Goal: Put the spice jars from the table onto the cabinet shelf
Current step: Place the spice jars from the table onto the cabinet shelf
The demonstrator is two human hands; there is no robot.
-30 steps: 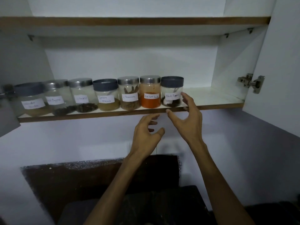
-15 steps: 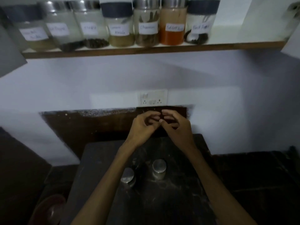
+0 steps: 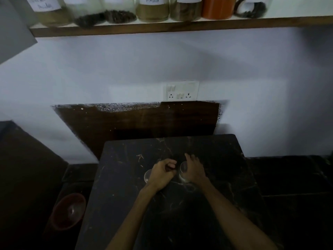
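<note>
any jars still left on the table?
Yes, two metal-lidded jars, one by the left hand and one by the right hand, still stand on the dark table.

Under the fingers [image 3: 169,164] lies a dark stone-like table [image 3: 126,186], polished, with pale veins, and beside them two jar lids [image 3: 183,166] shine like brushed metal. Well above the fingers, the cabinet shelf [image 3: 180,27] has a matt brown wood edge and carries clear, glassy spice jars [image 3: 153,11] with white paper labels. Behind, the wall [image 3: 126,69] looks smooth and matt.
</note>
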